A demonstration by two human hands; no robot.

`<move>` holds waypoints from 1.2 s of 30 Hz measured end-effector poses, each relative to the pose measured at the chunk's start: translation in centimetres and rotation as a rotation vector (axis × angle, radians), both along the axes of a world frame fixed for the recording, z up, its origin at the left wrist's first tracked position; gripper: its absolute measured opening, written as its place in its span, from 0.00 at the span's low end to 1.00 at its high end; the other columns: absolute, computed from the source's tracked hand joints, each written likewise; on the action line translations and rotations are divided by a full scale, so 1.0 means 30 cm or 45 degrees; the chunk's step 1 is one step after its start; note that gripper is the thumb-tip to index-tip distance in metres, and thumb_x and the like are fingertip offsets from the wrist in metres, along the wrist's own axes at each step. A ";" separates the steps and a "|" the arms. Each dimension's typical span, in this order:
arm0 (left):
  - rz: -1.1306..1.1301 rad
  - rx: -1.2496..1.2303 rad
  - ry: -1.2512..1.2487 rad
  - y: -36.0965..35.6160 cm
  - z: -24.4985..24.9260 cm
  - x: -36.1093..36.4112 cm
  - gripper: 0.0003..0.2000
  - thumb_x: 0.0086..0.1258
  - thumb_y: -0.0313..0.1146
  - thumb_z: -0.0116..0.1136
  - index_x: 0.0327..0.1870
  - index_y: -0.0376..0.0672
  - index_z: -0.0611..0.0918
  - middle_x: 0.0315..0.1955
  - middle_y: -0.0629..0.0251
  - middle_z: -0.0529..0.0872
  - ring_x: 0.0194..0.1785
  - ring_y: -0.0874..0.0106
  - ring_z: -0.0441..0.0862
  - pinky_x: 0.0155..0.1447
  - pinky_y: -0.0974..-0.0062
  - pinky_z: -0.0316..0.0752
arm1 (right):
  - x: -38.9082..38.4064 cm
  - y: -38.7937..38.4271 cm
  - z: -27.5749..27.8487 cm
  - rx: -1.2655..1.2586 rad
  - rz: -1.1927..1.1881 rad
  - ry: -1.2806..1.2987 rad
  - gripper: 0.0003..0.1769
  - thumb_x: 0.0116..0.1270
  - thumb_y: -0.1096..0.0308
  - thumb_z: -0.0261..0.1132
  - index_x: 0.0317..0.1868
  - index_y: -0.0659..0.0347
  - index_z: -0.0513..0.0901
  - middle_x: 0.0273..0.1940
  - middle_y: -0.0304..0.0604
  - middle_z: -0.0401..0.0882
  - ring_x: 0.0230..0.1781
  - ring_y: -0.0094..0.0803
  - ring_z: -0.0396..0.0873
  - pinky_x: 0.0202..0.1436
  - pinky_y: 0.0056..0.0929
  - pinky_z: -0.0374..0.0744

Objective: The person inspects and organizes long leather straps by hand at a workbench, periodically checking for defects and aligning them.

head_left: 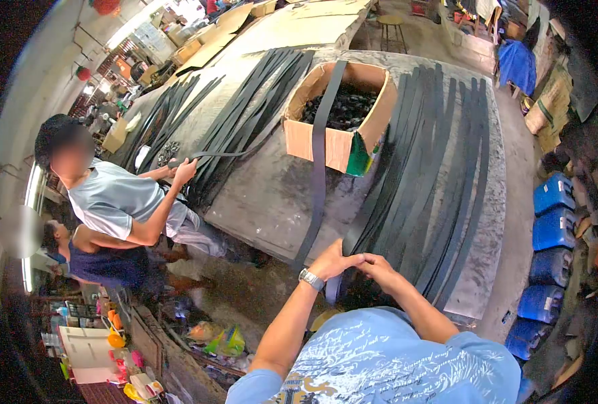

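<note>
At the table's near edge, my left hand, with a watch on its wrist, meets my right hand. Fingers of both are pressed together by the end of a black strip; what they pinch is too small to make out. One long black strip runs from beside my left hand up over a cardboard box. Small black pieces fill the box. To the right of it lies a wide bundle of black strips, its near end by my hands.
The grey table carries more black strips at left. A co-worker stands at its left side holding a strip, with another person behind. Blue plastic containers line the right side. A stool stands beyond.
</note>
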State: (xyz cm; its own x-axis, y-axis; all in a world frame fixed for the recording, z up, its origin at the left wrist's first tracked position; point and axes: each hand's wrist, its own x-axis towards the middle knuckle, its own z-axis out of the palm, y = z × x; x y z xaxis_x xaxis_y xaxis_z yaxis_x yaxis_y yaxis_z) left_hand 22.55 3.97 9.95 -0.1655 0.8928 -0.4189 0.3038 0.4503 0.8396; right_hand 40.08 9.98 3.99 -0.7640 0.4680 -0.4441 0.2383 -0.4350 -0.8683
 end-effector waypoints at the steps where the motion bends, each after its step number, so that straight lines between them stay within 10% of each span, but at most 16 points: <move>1: -0.041 -0.015 0.029 0.017 -0.023 -0.007 0.32 0.57 0.46 0.75 0.55 0.32 0.77 0.48 0.55 0.85 0.51 0.67 0.81 0.57 0.70 0.75 | 0.008 0.003 0.019 0.108 -0.016 0.038 0.13 0.71 0.56 0.62 0.43 0.56 0.82 0.33 0.28 0.73 0.33 0.20 0.68 0.37 0.24 0.69; 4: -0.063 0.071 0.196 0.005 -0.066 -0.004 0.36 0.54 0.48 0.76 0.57 0.32 0.75 0.45 0.52 0.85 0.51 0.63 0.82 0.58 0.67 0.75 | 0.036 0.052 -0.018 0.142 0.164 0.137 0.17 0.71 0.54 0.62 0.48 0.59 0.82 0.34 0.30 0.74 0.35 0.21 0.70 0.38 0.24 0.70; 9: -0.086 0.142 0.553 0.009 0.034 0.040 0.28 0.56 0.42 0.73 0.51 0.34 0.74 0.38 0.42 0.85 0.46 0.48 0.85 0.51 0.58 0.78 | 0.021 0.140 0.018 -0.581 -0.434 0.157 0.45 0.73 0.34 0.51 0.74 0.64 0.57 0.66 0.59 0.70 0.61 0.44 0.76 0.54 0.43 0.82; 16: -0.137 0.209 0.462 -0.084 0.218 0.141 0.20 0.60 0.37 0.67 0.43 0.35 0.70 0.32 0.39 0.81 0.42 0.42 0.81 0.43 0.52 0.75 | -0.199 0.492 0.015 -0.589 -0.706 0.591 0.24 0.73 0.51 0.59 0.51 0.66 0.81 0.39 0.47 0.85 0.39 0.40 0.83 0.47 0.37 0.82; 26: -0.029 -0.078 0.773 -0.606 0.341 0.095 0.18 0.60 0.40 0.69 0.42 0.40 0.76 0.31 0.48 0.82 0.37 0.45 0.81 0.39 0.55 0.75 | -0.188 0.740 0.229 -0.572 -0.730 1.037 0.21 0.72 0.60 0.60 0.55 0.71 0.78 0.46 0.51 0.86 0.44 0.39 0.85 0.49 0.35 0.84; 36: 0.306 -0.307 0.601 -0.875 0.292 0.169 0.24 0.56 0.45 0.75 0.44 0.40 0.76 0.31 0.49 0.85 0.37 0.49 0.85 0.39 0.59 0.77 | -0.037 0.419 0.787 0.101 -0.816 0.901 0.22 0.66 0.61 0.63 0.53 0.72 0.80 0.46 0.52 0.86 0.41 0.35 0.86 0.46 0.34 0.86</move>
